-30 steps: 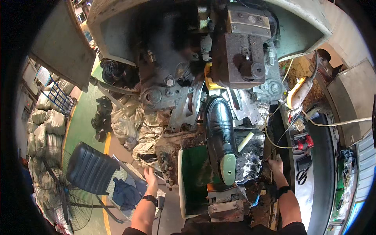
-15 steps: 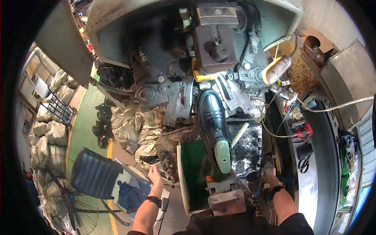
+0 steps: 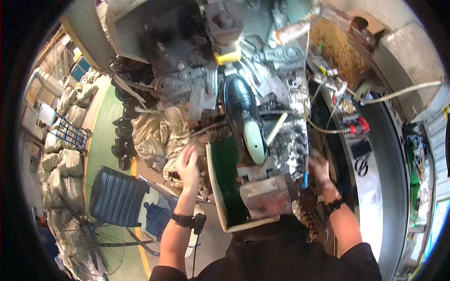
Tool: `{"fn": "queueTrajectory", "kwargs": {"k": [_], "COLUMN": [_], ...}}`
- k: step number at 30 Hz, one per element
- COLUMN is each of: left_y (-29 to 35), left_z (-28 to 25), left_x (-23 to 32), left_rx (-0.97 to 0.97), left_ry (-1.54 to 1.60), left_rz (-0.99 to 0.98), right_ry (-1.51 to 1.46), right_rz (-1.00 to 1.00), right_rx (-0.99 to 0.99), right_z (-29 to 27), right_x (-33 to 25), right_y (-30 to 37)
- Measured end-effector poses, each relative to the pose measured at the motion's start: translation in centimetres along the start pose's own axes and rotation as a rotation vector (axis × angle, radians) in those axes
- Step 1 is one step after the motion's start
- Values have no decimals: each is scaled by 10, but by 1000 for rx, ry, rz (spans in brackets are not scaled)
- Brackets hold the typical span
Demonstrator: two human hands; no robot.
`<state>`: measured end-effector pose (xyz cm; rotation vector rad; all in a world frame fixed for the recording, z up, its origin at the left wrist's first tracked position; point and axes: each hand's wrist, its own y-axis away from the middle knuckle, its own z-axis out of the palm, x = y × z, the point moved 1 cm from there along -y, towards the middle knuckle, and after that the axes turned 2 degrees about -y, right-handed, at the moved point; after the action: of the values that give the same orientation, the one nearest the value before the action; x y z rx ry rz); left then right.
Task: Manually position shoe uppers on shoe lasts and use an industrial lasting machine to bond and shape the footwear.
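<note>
A black leather shoe [image 3: 240,98] sits in the middle of the machine, its toe pointing away from me. A pale green last [image 3: 254,136] shows in its heel opening. My left hand [image 3: 188,168] is held up to the left of the shoe, fingers apart and holding nothing, near the green-lined bin [image 3: 225,180]. On the right, my right hand [image 3: 320,169] is by the machine's side, close to a blue-tipped rod [image 3: 305,174]. Its fingers are blurred, and I cannot tell whether they touch the rod. A pale stick [image 3: 277,127] slants beside the last.
Metal plates and a yellow-edged block [image 3: 228,57] stand beyond the toe. A conveyor belt [image 3: 391,168] runs along the right, beside black scissors [image 3: 361,166] and a red tool [image 3: 360,125]. A black chair [image 3: 117,194] and fan [image 3: 91,234] stand left, with pale sacks [image 3: 70,161] farther left.
Both my hands have moved farther forward, the left with its fingers spread. The view has shifted, so the machine and shoe appear higher and slightly left.
</note>
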<state>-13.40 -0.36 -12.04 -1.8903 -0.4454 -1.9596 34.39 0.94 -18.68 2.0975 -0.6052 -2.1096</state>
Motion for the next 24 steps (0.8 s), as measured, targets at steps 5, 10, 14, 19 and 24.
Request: {"fn": "queueTrajectory", "kwargs": {"k": [5, 10, 14, 19, 24], "left_y": [27, 52, 59, 64, 61], "left_z": [109, 172, 174, 175, 178], "left_x": [69, 89, 88, 87, 82], "left_rx": [-317, -240, -272, -263, -263], "left_ry": [124, -497, -419, -384, -333], "left_rz": [158, 501, 333, 347, 367], "right_ry": [9, 667, 905, 855, 785], "right_rz": [-301, -487, -709, -815, -812], "right_rx": [-86, -60, 134, 115, 88], "right_z": [45, 85, 93, 90, 89], "right_x": [-80, -92, -77, -73, -78], "right_y": [17, 33, 40, 41, 43]}}
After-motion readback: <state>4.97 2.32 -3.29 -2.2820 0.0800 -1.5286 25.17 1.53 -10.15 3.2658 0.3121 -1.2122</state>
